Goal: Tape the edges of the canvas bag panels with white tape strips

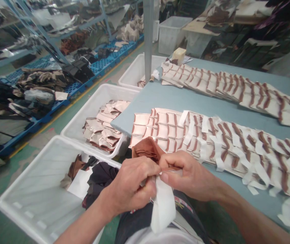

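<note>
A brown fabric piece [147, 149], folded open like a pouch, is held up near my body at the table's edge. My left hand [137, 181] pinches its near edge, fingers curled. Close beside it, my right hand [187, 174] grips the same edge between thumb and forefinger. From between both hands a white strip [163, 206] hangs down over my lap. Just beyond, overlapping rows of cream pieces with brown edges [170, 127] lie on the blue-grey table [139, 101], with several loose white strips [218, 152] across them.
A second row of cream and brown pieces [226, 84] lies farther back. White bins [33, 189] stand along the left side, one with dark cloth [100, 179]. A grey post [148, 40] rises at the table's corner. Blue pallets [101, 64] with stacked cloth line the far left.
</note>
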Available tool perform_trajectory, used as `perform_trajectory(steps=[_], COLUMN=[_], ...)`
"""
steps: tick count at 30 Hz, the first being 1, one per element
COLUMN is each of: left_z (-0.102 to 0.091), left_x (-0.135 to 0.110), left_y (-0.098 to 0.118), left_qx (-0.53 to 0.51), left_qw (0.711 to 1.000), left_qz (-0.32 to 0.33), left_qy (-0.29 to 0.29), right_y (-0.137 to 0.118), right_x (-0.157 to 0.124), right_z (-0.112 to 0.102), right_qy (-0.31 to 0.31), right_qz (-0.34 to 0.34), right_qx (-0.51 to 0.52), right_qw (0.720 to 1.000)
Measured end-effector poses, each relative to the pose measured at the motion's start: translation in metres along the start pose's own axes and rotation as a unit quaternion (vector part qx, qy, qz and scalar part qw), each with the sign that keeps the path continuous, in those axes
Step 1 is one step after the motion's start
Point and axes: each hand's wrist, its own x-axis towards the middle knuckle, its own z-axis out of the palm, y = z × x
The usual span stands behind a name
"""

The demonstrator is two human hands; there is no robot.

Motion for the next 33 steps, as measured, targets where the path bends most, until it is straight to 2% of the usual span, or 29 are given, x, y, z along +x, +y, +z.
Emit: perform_trajectory(steps=[4,6,8,11,14,17,20,22,25,27,29,33], left_z=[0.006,0.009,0.012,0.015,0.009,-0.008,-0.024,-0.029,-0.029,-0.028,-0.029,-0.031], left_x=[-0.004,-0.005,-0.005,-0.007,-0.007,0.0,0.009,0.011,0.006,0.002,0.0,0.006], left_y=[-0.007,-0.009,-0.011,-0.01,-0.001,0.01,0.016,0.016,0.014,0.013,0.014,0.022], left_qx=[0.022,0.045,0.058,0.043,0.023,-0.014,-0.064,-0.039,0.049,0.089,0.093,0.061], left_qw=[0.998,0.996,0.994,0.994,0.999,0.994,0.972,0.969,0.979,0.976,0.973,0.967], left_qz=[0.05,0.072,0.088,0.081,0.014,-0.099,-0.164,-0.143,-0.036,0.011,0.003,-0.071], left_qy=[0.025,0.034,0.038,0.053,0.046,-0.035,-0.157,-0.197,-0.197,-0.196,-0.21,-0.237], right_y=[0.014,0.018,0.019,0.012,0.002,-0.005,-0.007,-0.006,-0.005,-0.005,-0.004,-0.002], right_x=[-0.004,-0.004,-0.003,-0.003,-0.007,-0.013,-0.018,-0.021,-0.024,-0.025,-0.025,-0.025], right_z=[0.013,0.016,0.017,0.014,0.009,0.005,0.005,0.007,0.01,0.012,0.013,0.016], right_qy=[-0.003,-0.007,0.0,0.015,0.045,0.074,0.089,0.099,0.103,0.108,0.12,0.133], right_qz=[0.019,0.019,0.027,0.032,0.006,-0.05,-0.136,-0.177,-0.187,-0.184,-0.193,-0.228], right_qx=[0.181,0.223,0.221,0.17,0.065,-0.095,-0.22,-0.249,-0.246,-0.245,-0.252,-0.279], right_qw=[0.983,0.974,0.975,0.985,0.997,0.991,0.962,0.947,0.945,0.946,0.94,0.923])
